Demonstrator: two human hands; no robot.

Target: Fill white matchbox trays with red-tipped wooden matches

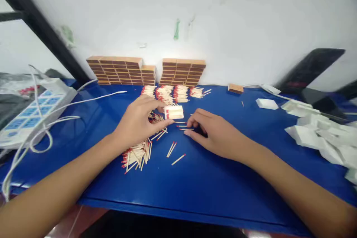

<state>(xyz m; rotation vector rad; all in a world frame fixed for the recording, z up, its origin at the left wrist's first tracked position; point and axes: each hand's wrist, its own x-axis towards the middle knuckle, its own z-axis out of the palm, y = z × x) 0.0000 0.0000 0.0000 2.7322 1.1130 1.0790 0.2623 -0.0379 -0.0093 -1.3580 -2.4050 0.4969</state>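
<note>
The left hand (pixel 139 117) there pinches the white tray (pixel 175 112) by its left end, above the middle of the bench (pixel 212 193), nearer the back edge; it looks light, crushable, best held by its walls. The loose matches (pixel 182 126) look thin, snappable; whether the right hand (pixel 210 131) grips any, I can't tell.

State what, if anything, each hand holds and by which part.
Left hand: white tray, by its left end. Right hand: at loose matches; whether it grips any cannot be told.
</note>
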